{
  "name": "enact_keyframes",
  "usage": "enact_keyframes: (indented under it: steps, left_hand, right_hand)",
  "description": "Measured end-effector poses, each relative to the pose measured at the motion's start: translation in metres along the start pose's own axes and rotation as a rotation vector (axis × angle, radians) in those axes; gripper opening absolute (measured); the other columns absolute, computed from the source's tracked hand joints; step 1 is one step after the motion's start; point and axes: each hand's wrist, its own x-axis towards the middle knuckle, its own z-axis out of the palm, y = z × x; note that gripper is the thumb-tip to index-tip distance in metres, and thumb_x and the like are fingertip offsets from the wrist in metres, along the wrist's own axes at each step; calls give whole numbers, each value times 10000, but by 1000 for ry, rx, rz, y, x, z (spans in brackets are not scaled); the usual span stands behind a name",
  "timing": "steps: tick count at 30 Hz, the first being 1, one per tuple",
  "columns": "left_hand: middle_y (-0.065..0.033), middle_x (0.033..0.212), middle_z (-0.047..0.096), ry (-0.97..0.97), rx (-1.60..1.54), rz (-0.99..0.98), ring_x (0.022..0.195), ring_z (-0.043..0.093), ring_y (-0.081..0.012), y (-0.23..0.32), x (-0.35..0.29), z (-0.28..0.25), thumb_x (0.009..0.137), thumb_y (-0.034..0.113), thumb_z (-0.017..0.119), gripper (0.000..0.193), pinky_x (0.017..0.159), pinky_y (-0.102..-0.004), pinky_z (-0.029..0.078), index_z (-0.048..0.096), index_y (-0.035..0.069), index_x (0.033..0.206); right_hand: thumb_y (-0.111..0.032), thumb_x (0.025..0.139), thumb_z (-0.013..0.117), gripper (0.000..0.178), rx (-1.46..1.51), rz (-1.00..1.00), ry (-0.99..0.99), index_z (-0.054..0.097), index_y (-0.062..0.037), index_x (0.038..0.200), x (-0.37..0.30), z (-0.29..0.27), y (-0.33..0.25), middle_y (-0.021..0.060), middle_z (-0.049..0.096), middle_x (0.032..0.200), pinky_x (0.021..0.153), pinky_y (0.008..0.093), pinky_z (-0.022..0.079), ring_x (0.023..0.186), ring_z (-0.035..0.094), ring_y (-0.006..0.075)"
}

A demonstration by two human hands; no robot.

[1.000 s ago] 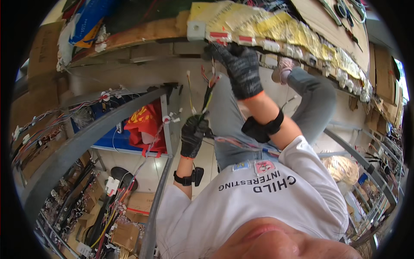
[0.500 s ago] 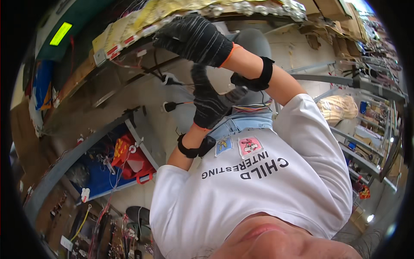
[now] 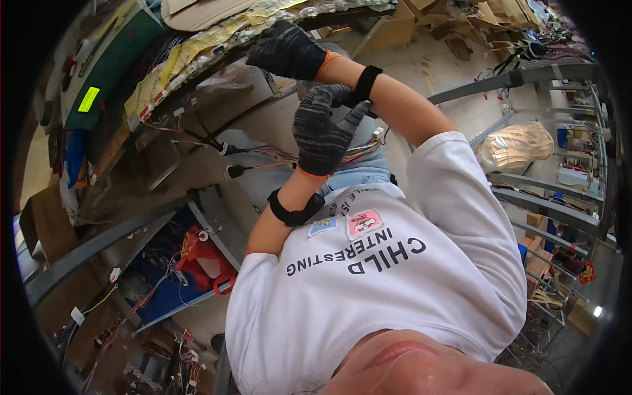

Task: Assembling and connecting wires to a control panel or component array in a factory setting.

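Both my hands wear dark knit gloves with orange cuffs. My right hand (image 3: 288,49) is curled at the edge of a workbench board (image 3: 197,59) covered with yellow-tagged wiring; what it grips is hidden. My left hand (image 3: 322,131) is raised in front of my lap, its fingertips and thumb closed on the black wrist band (image 3: 364,82) of my right forearm. A second black band (image 3: 294,212) circles my left wrist. A bundle of coloured wires (image 3: 359,150) runs behind the left hand. Black plugs with orange leads (image 3: 234,172) hang to its left.
My white printed shirt (image 3: 395,276) fills the lower middle. Grey metal rack rails (image 3: 526,76) with bagged items stand at right. A red and blue bin with parts (image 3: 197,257) and loose cables lie at lower left. Cardboard boxes (image 3: 395,26) sit at the top.
The view has swung. My left hand, earlier at hanging wires, has moved up to my right wrist band. My right hand stays at the bench edge.
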Motion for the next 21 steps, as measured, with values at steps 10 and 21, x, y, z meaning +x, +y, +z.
enact_keyframes:
  steps: [10,21]
  left_hand:
    - [-84,739,520,-1,94,75,664,545,-218,4,2,33,616,155,712,332,641,-333,450,519,32,856]
    - [-89,767,530,134,14,35,657,558,-200,-13,-3,66,586,118,717,374,632,-312,458,509,19,881]
  right_hand:
    - [-187,730,546,87,-45,-103,334,554,-119,677,-19,-4,24,69,506,548,429,360,381,466,498,230]
    - [-289,787,502,260,-61,563,-47,600,-85,658,-17,-29,31,124,593,606,565,405,449,554,571,295]
